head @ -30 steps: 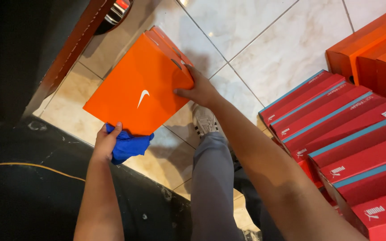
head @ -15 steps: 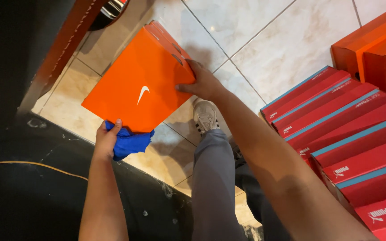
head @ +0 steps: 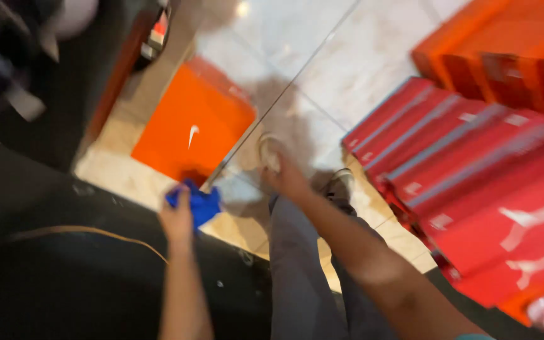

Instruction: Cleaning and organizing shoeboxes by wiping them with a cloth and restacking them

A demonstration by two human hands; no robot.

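Observation:
The picture is blurred by motion. An orange shoe box (head: 193, 123) lies flat on the tiled floor, lid up, with neither hand on it. My left hand (head: 177, 217) grips a bunched blue cloth (head: 201, 203) just below the box's near corner. Over my grey trouser leg, my right hand (head: 288, 179) hovers empty with loose fingers, to the right of the box and close to my pale shoe (head: 271, 151).
A row of red shoe boxes (head: 473, 176) fills the right side, with orange boxes (head: 505, 56) stacked behind them. A black mat (head: 64, 283) with a yellow cord (head: 83, 232) across it covers the lower left. A dark shelf unit (head: 114, 75) stands at upper left.
The orange box was held up in both hands. It now lies on the floor. My right hand has let go and drawn back, and the view has swung to the right.

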